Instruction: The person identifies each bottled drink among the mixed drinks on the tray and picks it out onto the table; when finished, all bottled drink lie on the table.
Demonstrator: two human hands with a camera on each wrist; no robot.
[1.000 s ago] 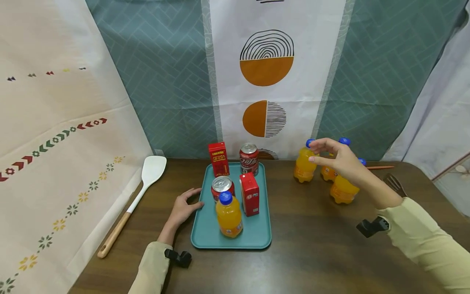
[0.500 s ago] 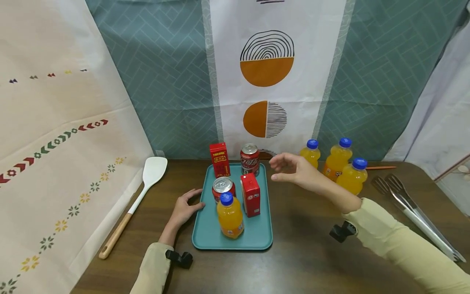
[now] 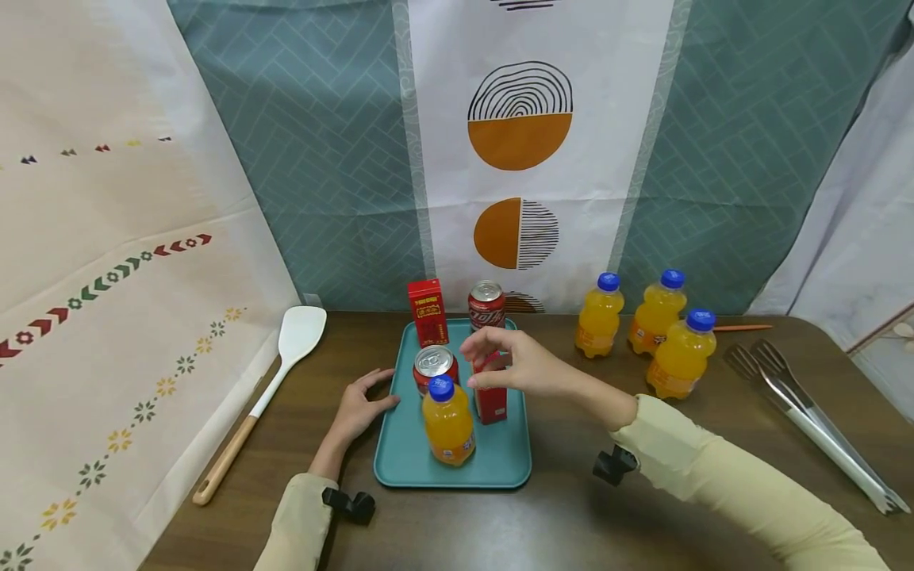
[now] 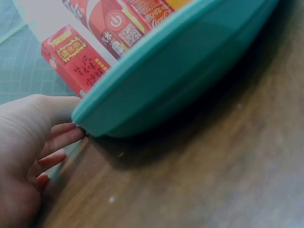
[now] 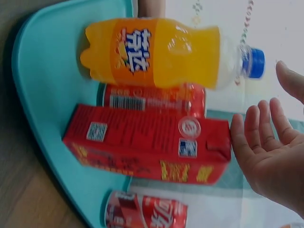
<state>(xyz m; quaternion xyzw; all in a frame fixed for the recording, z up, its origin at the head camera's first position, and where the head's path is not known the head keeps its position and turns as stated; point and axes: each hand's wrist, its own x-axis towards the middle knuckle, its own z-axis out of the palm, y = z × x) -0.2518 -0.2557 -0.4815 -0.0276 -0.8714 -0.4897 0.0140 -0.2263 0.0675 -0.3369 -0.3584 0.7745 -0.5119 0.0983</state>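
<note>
My left hand (image 3: 359,404) holds the left rim of a teal tray (image 3: 493,468), thumb over the edge and fingertips against its side in the left wrist view. My right hand (image 3: 524,365) hovers over the tray, fingers and thumb spread apart, beside the top of a red drink carton (image 5: 147,142). On the tray stand an orange soda bottle (image 3: 448,424) with a blue cap, a red soda can (image 3: 435,365) behind it, another red can (image 3: 487,305) at the back right and a second red carton (image 3: 428,316) at the back left. In the head view my right hand partly hides the nearer carton.
Three orange soda bottles (image 3: 600,317) stand on the table right of the tray. Farther right lie metal tongs (image 3: 814,428) and a thin orange-brown handle (image 3: 743,327). A white spatula (image 3: 264,396) with a wooden handle lies on the left. Fabric hangs behind the table.
My right hand has moved left from above the orange soda bottles to over the tray, beside the nearer carton. My left hand has stayed at the tray's rim.
</note>
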